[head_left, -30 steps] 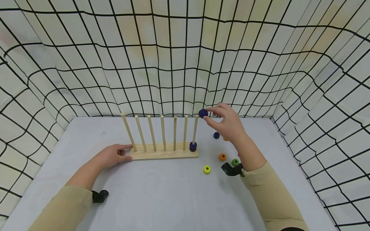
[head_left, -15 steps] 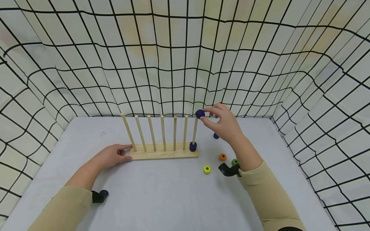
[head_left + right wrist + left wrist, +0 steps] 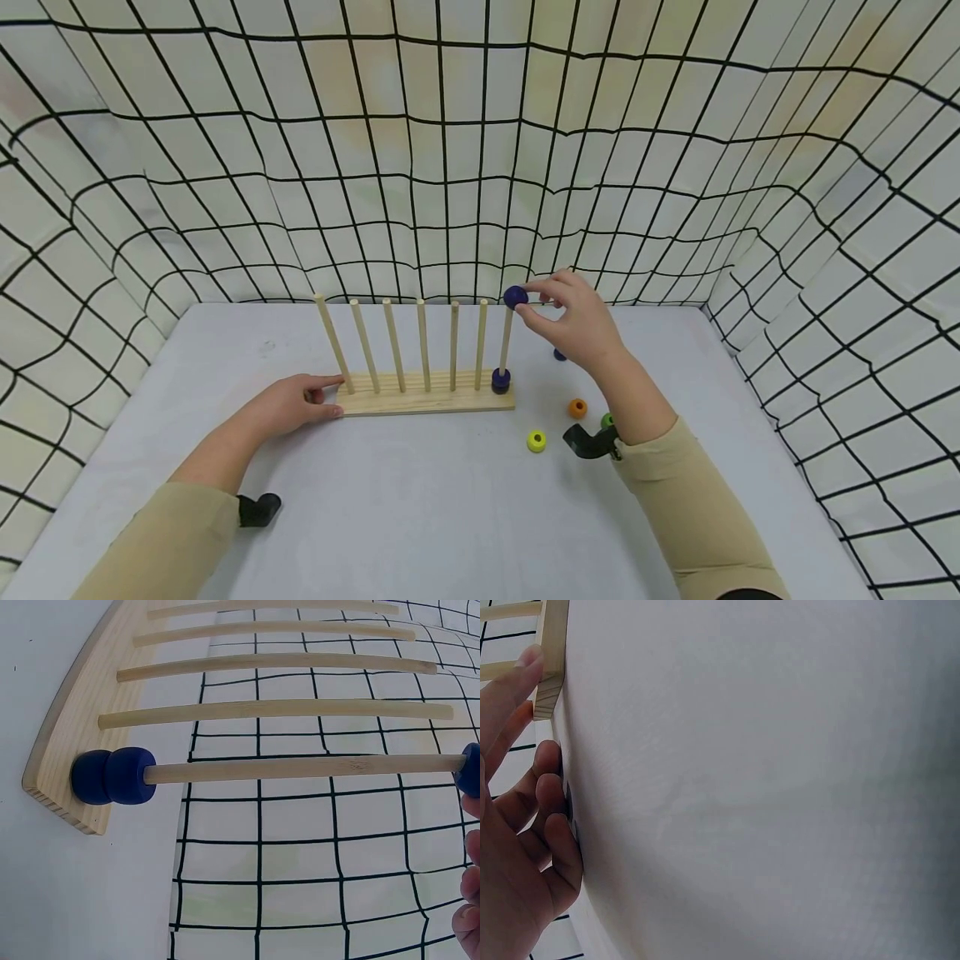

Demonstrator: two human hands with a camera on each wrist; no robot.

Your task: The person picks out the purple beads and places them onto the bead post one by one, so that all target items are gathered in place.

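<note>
A wooden peg board (image 3: 427, 402) carries a row of several upright pegs. My left hand (image 3: 288, 406) grips its left end, thumb at the front corner and index finger at the back; in the left wrist view the thumb (image 3: 526, 664) lies against the board's end. My right hand (image 3: 573, 317) pinches a dark blue bead (image 3: 515, 297) between thumb and fingers, right at the tip of the rightmost peg (image 3: 506, 337). In the right wrist view that peg's end meets the held bead (image 3: 470, 771). Two blue beads (image 3: 112, 777) sit stacked at the foot of the same peg.
Right of the board lie a yellow bead (image 3: 536, 441), an orange bead (image 3: 577, 408), a green bead (image 3: 607, 421) and another blue bead (image 3: 560, 354), the last two partly hidden by the right arm. Black netting (image 3: 442, 167) over pale walls encloses the back and sides of the white table (image 3: 420, 517).
The right hand has moved a little left with the blue bead, from beside the rightmost peg to over its tip. The left hand and the board have stayed in place.
</note>
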